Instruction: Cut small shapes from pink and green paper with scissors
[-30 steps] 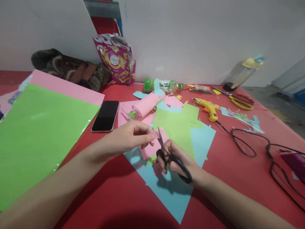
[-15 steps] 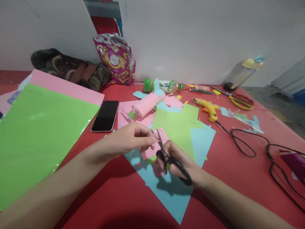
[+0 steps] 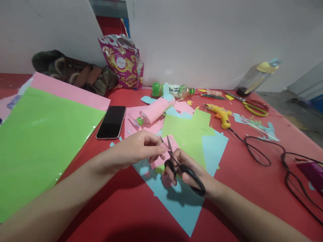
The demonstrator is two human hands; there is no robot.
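Observation:
My left hand [image 3: 148,145] is closed in a pinch at the scissor blades. A piece of pink paper [image 3: 158,162] shows at its fingertips, partly hidden by both hands. My right hand [image 3: 190,166] grips a pair of scissors [image 3: 191,177] with black handles, fingers through the loops. Their blades are parted and point away from me, close to my left fingertips. Beneath both hands lie a light blue sheet [image 3: 185,215] and a yellow-green sheet [image 3: 185,131]. Small pink scraps [image 3: 147,173] rest on the blue sheet.
Left of my hands are a phone [image 3: 111,122] and a green sheet [image 3: 47,134] in clear film. A pink-wrapped bottle [image 3: 156,110] lies ahead, before a green bottle [image 3: 174,90]. Rightward are a yellow glue gun [image 3: 219,113], its black cord [image 3: 257,137] and other scissors [image 3: 254,106].
The scissor blades are at a slightly different angle, and my right hand has shifted a little. My left hand has barely moved.

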